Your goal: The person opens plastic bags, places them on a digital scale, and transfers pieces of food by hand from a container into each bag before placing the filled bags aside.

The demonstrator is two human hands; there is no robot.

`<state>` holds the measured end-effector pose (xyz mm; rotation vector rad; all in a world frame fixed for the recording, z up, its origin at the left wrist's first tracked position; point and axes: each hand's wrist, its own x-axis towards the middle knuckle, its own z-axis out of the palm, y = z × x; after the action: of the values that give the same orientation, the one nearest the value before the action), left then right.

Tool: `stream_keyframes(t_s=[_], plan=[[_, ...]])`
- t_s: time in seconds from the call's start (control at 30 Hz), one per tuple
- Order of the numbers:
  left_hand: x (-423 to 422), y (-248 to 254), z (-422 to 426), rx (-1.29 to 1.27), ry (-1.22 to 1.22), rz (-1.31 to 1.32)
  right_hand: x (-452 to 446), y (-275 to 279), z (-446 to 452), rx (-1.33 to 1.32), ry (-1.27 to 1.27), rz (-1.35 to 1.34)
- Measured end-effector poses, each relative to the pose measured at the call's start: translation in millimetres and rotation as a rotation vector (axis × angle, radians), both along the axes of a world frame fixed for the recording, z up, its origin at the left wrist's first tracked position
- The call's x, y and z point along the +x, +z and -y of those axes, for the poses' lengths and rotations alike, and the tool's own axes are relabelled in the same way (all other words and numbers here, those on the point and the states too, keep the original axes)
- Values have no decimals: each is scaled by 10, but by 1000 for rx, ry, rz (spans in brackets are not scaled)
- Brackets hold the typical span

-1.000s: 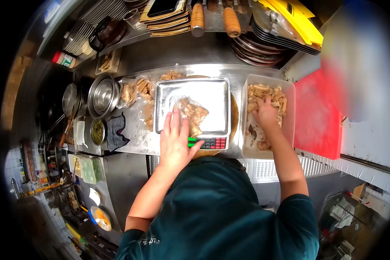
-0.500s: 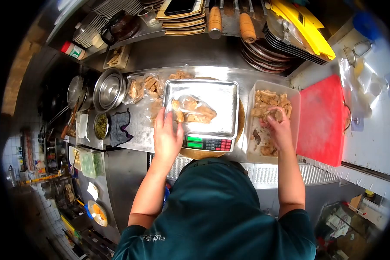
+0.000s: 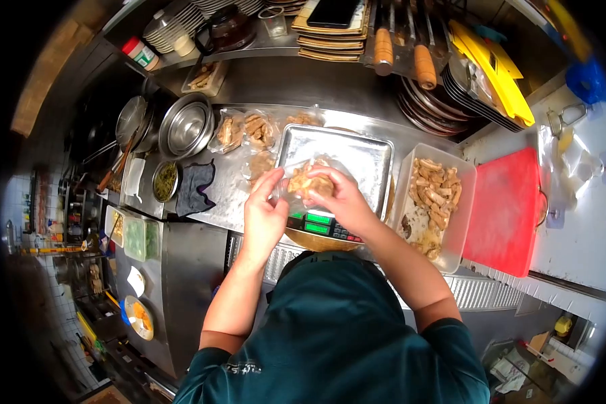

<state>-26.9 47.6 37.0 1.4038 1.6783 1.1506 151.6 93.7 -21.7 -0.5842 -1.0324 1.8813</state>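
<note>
In the head view a kitchen scale (image 3: 370, 161) with a shiny metal tray stands on the counter, its green displays lit. Over its front left part, my left hand (image 3: 261, 214) has its fingers and thumb at the edge of a clear plastic bag (image 3: 322, 161), seemingly gripping it. My right hand (image 3: 343, 202) is closed around several light brown food pieces (image 3: 310, 184) at the bag's mouth; the exact kind of food is unclear. To the right, a translucent plastic tub (image 3: 405, 185) holds more brown strips (image 3: 436, 192).
Filled plastic bags (image 3: 259, 129) lie left of the scale, beside metal bowls (image 3: 186, 126) and a dark cloth (image 3: 195, 189). A red cutting board (image 3: 501, 212) adjoins the tub. Above, a shelf holds stacked plates, a phone (image 3: 333, 12) and wooden-handled tools (image 3: 384, 50).
My right hand has moved left from the tub to the bag over the scale, carrying food pieces. My left hand stays by the bag, which now looks raised. The view has shifted slightly.
</note>
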Motion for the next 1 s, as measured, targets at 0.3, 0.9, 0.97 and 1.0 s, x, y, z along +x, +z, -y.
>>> stream_keyframes(t_s=[0.3, 0.9, 0.97, 1.0], plan=[[-154, -115, -9, 60, -30, -80, 29, 407, -175, 787, -150, 1137], [-111, 16, -113, 165, -64, -236, 106, 796, -152, 1018, -143, 1746], [-107, 37, -178, 187, -76, -251, 138, 870, -104, 1059, -180, 1811], [-110, 54, -223, 199, -84, -255, 165, 874, -116, 1036, -188, 1807]])
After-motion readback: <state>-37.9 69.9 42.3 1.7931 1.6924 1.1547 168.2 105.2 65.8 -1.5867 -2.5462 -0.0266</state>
